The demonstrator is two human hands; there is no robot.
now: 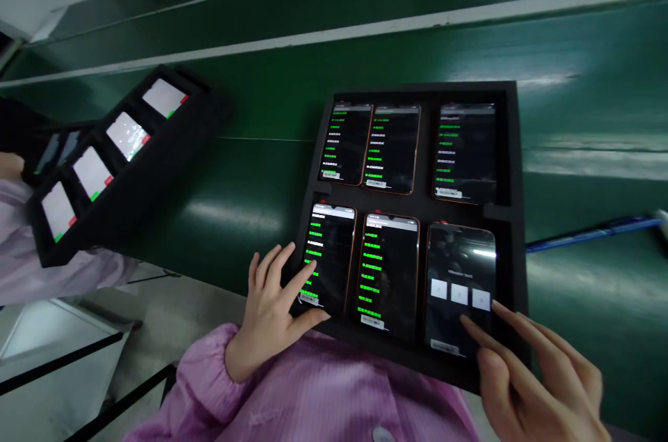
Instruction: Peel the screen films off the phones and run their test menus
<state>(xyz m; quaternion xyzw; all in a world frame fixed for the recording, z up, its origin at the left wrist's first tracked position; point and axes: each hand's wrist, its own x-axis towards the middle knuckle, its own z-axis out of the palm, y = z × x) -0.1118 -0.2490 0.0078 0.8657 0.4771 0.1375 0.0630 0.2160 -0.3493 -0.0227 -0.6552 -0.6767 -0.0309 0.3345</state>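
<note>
A black foam tray in front of me holds several phones in two rows, most showing lists in green and white text. My left hand has its fingers spread over the lower-left phone, the index fingertip at its screen. At the lower-right phone, which shows a dark screen with three white squares, my right hand extends its fingers, index fingertip just below the squares. Between those two lies the lower-middle phone. Neither hand grips anything.
To the left, a second black tray holds several phones with bright white screens, next to another person's pink sleeve. A blue pen lies on the green bench right of my tray. A pale strip crosses the bench behind.
</note>
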